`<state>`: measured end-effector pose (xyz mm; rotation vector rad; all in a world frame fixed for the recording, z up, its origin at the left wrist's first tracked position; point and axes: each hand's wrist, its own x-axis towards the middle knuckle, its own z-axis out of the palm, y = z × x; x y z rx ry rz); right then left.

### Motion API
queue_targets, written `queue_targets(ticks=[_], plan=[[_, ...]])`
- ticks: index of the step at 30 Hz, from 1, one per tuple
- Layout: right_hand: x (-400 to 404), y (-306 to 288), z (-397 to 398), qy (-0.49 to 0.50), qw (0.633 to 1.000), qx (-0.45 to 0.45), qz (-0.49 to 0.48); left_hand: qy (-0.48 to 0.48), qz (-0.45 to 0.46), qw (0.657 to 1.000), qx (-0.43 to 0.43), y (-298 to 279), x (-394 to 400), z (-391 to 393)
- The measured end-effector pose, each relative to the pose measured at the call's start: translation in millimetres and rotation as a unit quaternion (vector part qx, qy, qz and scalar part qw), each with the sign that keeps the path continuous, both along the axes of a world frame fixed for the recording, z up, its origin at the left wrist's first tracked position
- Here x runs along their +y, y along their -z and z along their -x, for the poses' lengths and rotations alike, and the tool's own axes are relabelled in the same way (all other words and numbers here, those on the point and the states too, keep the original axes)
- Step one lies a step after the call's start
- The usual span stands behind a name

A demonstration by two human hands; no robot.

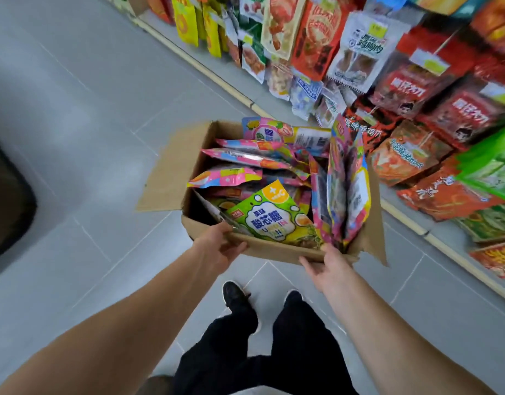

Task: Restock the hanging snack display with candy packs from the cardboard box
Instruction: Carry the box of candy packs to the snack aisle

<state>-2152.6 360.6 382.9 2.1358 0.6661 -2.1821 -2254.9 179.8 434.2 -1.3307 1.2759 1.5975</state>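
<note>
Carrying is the step in hand: the cardboard box (274,249) is gripped at its near rim by the left hand (217,246) and the right hand (328,266), fingers curled over the edge, above the floor (88,138). Candy packs (271,220) are piled inside, just beyond both hands. The hanging snack display (402,81) lies beyond the right hand. Next, the box likely has to be set down and one hand freed. The box's long axis seems to run away from the hands, open side upward.
</note>
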Motion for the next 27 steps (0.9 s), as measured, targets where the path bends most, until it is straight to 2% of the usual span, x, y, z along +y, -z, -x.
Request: queue_targets(ticks=[10,13,23,27], plan=[[-15,61,105,0.151,0.988,-0.039,0.017,0.126,0.032,0.991,-0.024,84,13,149],[-10,84,132,0.166,0.986,-0.026,0.019,0.139,0.021,0.99,-0.026,111,25,182],[0,189,213,0.24,0.967,-0.081,0.027,0.19,0.017,0.979,-0.071,229,50,279],[-7,237,238,0.264,0.96,-0.086,0.032,0.276,0.006,0.96,-0.043,286,50,309]])
